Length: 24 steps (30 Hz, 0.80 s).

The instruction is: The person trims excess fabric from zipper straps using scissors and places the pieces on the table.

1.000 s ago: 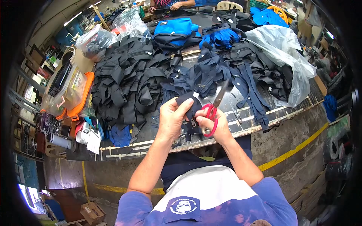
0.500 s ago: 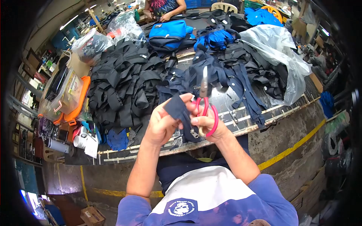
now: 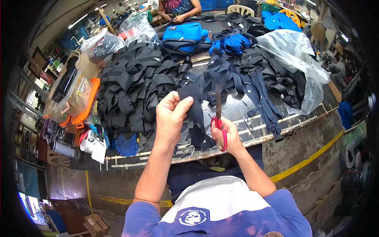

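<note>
Strip of dark fabric (image 3: 196,113), pinched near its top in the left hand (image 3: 169,114), presumably for a free hang over the counter (image 3: 233,106); red-handled scissors (image 3: 218,111) gripped in the right hand (image 3: 229,135), pointed away from the body, likely for clearance.

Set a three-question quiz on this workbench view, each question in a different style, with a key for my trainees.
1. Fill in the blank: the person's right hand holds ____.

2. True or false: the person's left hand grips a dark fabric strip.

3. Multiple choice: seen from the wearer, where is the clear plastic sheet relative to the blue-and-black bag?
A) to its left
B) to its right
C) on top of it

Key: 1. red-handled scissors; 2. true; 3. B.
</note>
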Each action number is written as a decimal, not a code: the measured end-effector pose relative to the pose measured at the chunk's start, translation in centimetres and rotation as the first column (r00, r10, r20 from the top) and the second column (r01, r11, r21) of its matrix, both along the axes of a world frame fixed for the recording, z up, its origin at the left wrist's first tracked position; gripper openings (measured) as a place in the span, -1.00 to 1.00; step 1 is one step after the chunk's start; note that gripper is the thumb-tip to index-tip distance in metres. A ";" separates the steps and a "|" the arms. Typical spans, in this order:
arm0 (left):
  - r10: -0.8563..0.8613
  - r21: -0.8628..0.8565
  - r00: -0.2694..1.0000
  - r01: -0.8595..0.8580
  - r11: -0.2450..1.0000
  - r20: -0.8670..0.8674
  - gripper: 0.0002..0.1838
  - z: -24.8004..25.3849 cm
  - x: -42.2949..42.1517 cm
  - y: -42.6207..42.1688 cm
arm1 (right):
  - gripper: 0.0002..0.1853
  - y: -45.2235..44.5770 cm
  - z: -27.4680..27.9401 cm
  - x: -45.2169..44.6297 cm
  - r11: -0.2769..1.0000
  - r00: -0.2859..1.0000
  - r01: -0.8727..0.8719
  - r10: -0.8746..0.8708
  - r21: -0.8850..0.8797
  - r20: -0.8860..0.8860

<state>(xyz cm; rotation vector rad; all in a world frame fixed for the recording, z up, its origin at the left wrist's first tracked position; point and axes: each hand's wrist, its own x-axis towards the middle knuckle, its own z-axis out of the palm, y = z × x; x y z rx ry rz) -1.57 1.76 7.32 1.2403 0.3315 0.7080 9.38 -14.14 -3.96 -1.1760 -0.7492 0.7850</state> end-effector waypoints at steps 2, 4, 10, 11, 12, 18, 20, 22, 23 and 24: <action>0.025 -0.008 1.000 -0.025 1.000 0.003 -0.83 -0.2 0.3 -0.2 | -0.34 -0.3 -0.7 -0.1 0.994 0.994 -0.090 0.086 0.067 0.065; 0.041 -0.022 0.998 -0.040 0.999 0.044 -0.83 -0.8 0.9 -0.2 | -0.27 -0.1 -0.2 -0.7 0.995 0.993 -0.085 0.081 0.044 0.089; 0.076 -0.040 0.996 -0.074 0.996 0.051 -0.84 -1.6 1.3 -0.7 | -0.39 0.6 0.2 -1.9 0.995 0.994 -0.072 0.066 0.072 0.090; 0.066 -0.029 0.997 -0.065 0.997 0.035 -0.84 -2.0 1.3 -0.5 | -0.39 0.6 0.3 -1.9 0.995 0.994 -0.073 0.066 0.072 0.090; 0.056 -0.019 0.998 -0.056 0.998 0.020 -0.84 -2.5 1.3 -0.3 | -0.39 0.5 0.5 -1.9 0.995 0.994 -0.076 0.071 0.065 0.078; 0.043 -0.054 0.998 -0.041 0.998 0.042 -0.83 -2.7 1.4 -0.8 | -0.40 0.3 0.2 -1.5 0.998 0.992 -0.068 0.067 0.005 0.109; 0.049 -0.037 0.998 -0.047 0.998 0.027 -0.84 -2.5 1.4 -0.9 | -0.38 0.4 -0.1 -1.4 0.997 0.991 -0.070 0.069 0.013 0.118; 0.052 -0.029 0.998 -0.052 0.998 0.020 -0.84 -2.5 1.3 -0.8 | -0.35 0.6 -0.4 -1.3 0.997 0.988 -0.075 0.070 0.029 0.136; 0.054 -0.030 0.998 -0.053 0.998 0.018 -0.84 -2.5 1.3 -0.7 | -0.35 0.6 -0.5 -1.2 0.997 0.988 -0.075 0.071 0.029 0.136; 0.054 -0.030 0.998 -0.053 0.998 0.017 -0.84 -2.4 1.3 -0.6 | -0.33 0.6 -0.6 -1.0 0.997 0.985 -0.069 0.064 0.031 0.160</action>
